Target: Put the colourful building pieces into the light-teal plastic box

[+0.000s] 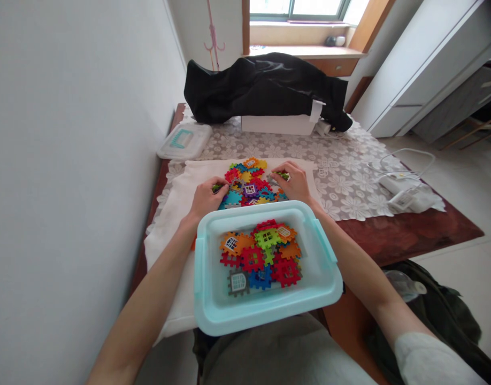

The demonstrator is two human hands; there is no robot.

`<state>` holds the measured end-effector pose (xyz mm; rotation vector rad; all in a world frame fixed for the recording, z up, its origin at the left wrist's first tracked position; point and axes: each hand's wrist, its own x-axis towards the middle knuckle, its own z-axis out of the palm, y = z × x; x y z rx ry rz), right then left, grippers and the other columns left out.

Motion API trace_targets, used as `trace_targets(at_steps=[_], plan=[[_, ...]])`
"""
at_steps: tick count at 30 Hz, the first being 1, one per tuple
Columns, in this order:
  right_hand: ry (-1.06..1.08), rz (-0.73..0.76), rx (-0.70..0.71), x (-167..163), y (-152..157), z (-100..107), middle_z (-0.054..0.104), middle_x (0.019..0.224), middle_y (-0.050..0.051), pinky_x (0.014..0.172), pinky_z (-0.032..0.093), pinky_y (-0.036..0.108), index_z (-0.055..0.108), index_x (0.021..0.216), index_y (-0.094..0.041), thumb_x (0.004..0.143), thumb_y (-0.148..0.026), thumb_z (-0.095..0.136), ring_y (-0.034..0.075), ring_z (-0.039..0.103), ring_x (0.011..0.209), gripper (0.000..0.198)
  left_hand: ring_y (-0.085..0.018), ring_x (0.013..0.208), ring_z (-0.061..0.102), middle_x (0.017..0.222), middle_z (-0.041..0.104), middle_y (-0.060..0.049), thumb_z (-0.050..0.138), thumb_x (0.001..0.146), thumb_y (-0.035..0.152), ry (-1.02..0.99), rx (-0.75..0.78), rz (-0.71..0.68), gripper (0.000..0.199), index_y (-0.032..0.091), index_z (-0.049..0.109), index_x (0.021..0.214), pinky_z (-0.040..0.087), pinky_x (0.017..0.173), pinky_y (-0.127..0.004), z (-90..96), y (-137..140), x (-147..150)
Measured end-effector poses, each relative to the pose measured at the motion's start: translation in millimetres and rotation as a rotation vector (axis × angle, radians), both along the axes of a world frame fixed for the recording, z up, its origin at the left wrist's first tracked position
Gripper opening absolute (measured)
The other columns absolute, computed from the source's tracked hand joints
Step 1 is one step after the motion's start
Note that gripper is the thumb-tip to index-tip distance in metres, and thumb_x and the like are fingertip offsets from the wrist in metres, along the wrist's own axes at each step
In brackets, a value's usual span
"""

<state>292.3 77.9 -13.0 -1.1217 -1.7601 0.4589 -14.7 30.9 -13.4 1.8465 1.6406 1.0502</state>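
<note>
A pile of colourful interlocking plastic building pieces lies on a white cloth beyond the bin. At the pile's left side, my left hand is closed on a small green piece, mostly hidden by the fingers. My right hand is at the right side of the pile, pinching another green piece. A light-blue plastic bin stands between my forearms, close to my body. Inside it are several toothed pieces in red, orange, green, blue and grey, some with white window inserts.
The bin's lid lies at the far left by the wall. A black cover drapes over a white box at the back. A white bag with a cable rests on the lace tablecloth at right. Below is a clear bottle.
</note>
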Motion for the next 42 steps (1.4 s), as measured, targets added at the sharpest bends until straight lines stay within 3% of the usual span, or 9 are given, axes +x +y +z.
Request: trace_targets(at_steps=[7,16,23,27,31,36,42], plan=[[0.222,-0.006,-0.127,-1,2,3,0.076,0.091,0.004,0.090,0.059,0.039,0.072,0.090,-0.025,0.094,-0.052,0.078,0.023,0.068,0.089,0.028,-0.031,0.107,0.078,0.113,0.087,-0.010,0.068,0.096,0.047,0.008,-0.003,0.001,0.028,0.024,0.083,0.103,0.060,0.104,-0.043,1.8,0,0],[0.543,0.160,-0.321,0,1,7,0.059,0.076,-0.004,0.065,0.049,0.029,0.059,0.085,-0.026,0.081,-0.064,0.089,0.015,0.053,0.067,0.049,-0.032,0.107,0.078,0.113,0.087,-0.011,0.068,0.096,0.047,0.018,-0.005,0.003,0.030,0.023,0.083,0.105,0.059,0.103,-0.045,1.3,0,0],[0.662,0.397,-0.513,6,-12,25,0.063,0.082,0.001,0.076,0.058,0.039,0.048,0.084,-0.029,0.074,-0.073,0.088,0.023,0.063,0.080,0.060,-0.031,0.106,0.078,0.113,0.087,-0.010,0.069,0.096,0.047,0.003,-0.004,0.001,0.029,0.023,0.083,0.104,0.060,0.103,-0.044,-0.2,0,0],[0.695,0.580,-0.586,6,-21,36,0.049,0.071,-0.001,0.074,0.053,0.042,0.045,0.078,-0.029,0.067,-0.075,0.092,0.023,0.055,0.073,0.067,-0.030,0.104,0.078,0.113,0.086,-0.010,0.068,0.097,0.048,0.001,-0.004,-0.001,0.030,0.023,0.083,0.105,0.060,0.102,-0.044,-0.3,-1,0],[0.652,0.561,-0.578,7,-23,37,0.040,0.067,-0.002,0.073,0.051,0.043,0.043,0.077,-0.030,0.063,-0.084,0.089,0.023,0.049,0.072,0.072,-0.030,0.105,0.078,0.114,0.087,-0.009,0.069,0.097,0.047,0.006,-0.008,0.004,0.029,0.024,0.083,0.105,0.060,0.103,-0.043,0.4,-1,0],[0.685,0.517,-0.488,11,-21,34,0.034,0.069,-0.003,0.088,0.055,0.049,0.044,0.081,-0.031,0.075,-0.092,0.077,0.026,0.050,0.079,0.071,-0.030,0.104,0.079,0.111,0.087,-0.009,0.069,0.097,0.046,-0.001,-0.001,0.005,0.028,0.023,0.083,0.104,0.061,0.101,-0.042,1.3,0,0],[0.663,0.700,-0.603,10,-25,36,0.038,0.059,-0.005,0.089,0.056,0.047,0.038,0.070,-0.029,0.056,-0.089,0.094,0.026,0.057,0.078,0.083,-0.030,0.105,0.078,0.112,0.086,-0.009,0.069,0.097,0.047,-0.010,0.002,-0.004,0.029,0.023,0.083,0.105,0.060,0.103,-0.043,-2.0,0,-1]])
